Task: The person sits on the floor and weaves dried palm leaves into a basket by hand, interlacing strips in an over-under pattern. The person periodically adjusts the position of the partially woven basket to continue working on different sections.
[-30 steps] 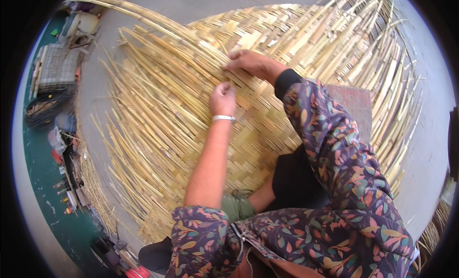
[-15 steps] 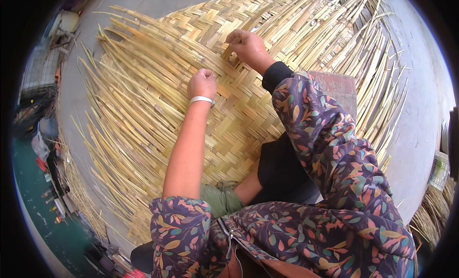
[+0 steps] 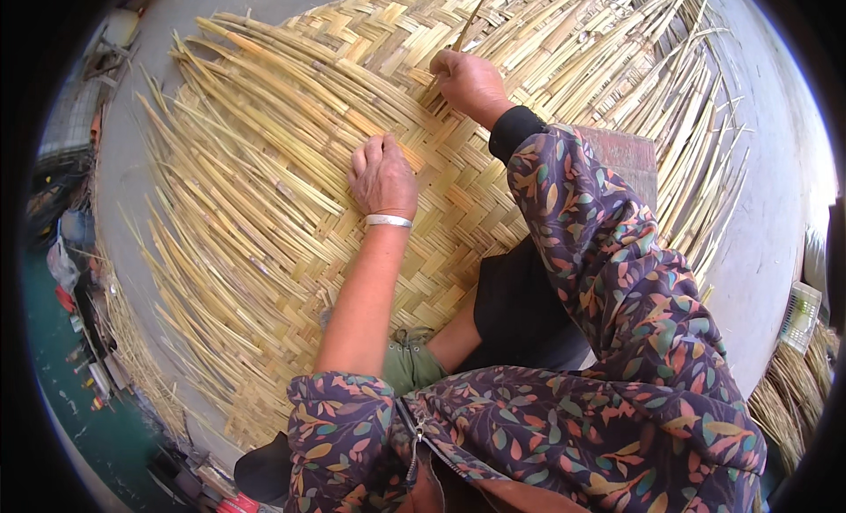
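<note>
A large woven mat [image 3: 463, 196] of flattened, straw-coloured reed strips spreads beneath both hands in a herringbone pattern. My left hand [image 3: 383, 176], with a pale band at its wrist, is closed over the reed strips [image 3: 273, 130] fanning out to the left; its curled fingertips are partly hidden. Farther off and to the right, my right hand [image 3: 473, 85] grips a narrow, darker reed strip [image 3: 474, 18], whose free end sticks up beyond the fist. Close to that fist, several strips lie raised or loose across the weave.
Long unwoven strips [image 3: 599, 59] reach out at the far right. A reddish board [image 3: 621, 165] lies on the mat beside my right sleeve. My green shoe [image 3: 412, 363] rests on the near edge. Clutter lines the left, and a pale basket [image 3: 800, 317] with reed bundles [image 3: 797, 381] stands right.
My left hand has turned knuckles-up and shifted slightly right onto the strips. My right hand has moved a little right, and a dark strip now stands up from it.
</note>
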{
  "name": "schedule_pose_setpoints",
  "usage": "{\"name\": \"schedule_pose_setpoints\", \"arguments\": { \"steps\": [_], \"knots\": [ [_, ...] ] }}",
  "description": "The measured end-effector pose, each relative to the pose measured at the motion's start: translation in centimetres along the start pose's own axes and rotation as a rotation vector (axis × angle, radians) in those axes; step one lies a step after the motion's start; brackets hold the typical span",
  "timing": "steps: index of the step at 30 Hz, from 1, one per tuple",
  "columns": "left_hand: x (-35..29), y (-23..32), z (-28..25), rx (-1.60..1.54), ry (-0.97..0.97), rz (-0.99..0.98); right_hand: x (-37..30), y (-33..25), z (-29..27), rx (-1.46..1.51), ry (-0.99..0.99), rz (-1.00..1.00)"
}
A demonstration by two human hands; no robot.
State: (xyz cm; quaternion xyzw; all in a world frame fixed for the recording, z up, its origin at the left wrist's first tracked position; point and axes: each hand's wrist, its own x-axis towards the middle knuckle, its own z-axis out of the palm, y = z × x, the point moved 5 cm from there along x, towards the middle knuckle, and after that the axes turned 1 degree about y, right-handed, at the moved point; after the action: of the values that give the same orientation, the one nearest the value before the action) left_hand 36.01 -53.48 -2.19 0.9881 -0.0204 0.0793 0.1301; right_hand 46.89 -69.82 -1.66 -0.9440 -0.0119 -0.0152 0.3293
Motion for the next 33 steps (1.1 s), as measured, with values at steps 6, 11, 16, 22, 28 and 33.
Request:
{"name": "schedule_pose_setpoints", "arguments": {
  "steps": [6,11,16,22,28,33],
  "knots": [
    [0.3,-0.2,0.0,0.094,-0.164,0.174,-0.6,-2.2,-1.2,-0.209,-0.042,-0.035],
    [0.3,-0.5,0.0,0.122,-0.304,0.176,-4.8,-6.3,0.8,-0.300,-0.284,-0.178],
    [-1.7,-0.6,-1.0,-0.036,-0.308,0.232,-8.0,-6.7,4.1,-0.333,-0.406,-0.252],
    [-9.3,-11.5,-10.0,-0.173,-0.097,0.245,-8.3,-6.5,4.1,-0.465,-0.417,-0.308],
    [-29.5,-40.7,-21.8,0.055,0.100,-0.542,-9.4,-6.3,6.0,-0.516,-0.166,-0.629],
    [-49.6,-45.9,-32.9,0.258,0.380,-0.886,-9.5,0.6,6.2,-0.402,-0.119,-0.892]
  ]
}}
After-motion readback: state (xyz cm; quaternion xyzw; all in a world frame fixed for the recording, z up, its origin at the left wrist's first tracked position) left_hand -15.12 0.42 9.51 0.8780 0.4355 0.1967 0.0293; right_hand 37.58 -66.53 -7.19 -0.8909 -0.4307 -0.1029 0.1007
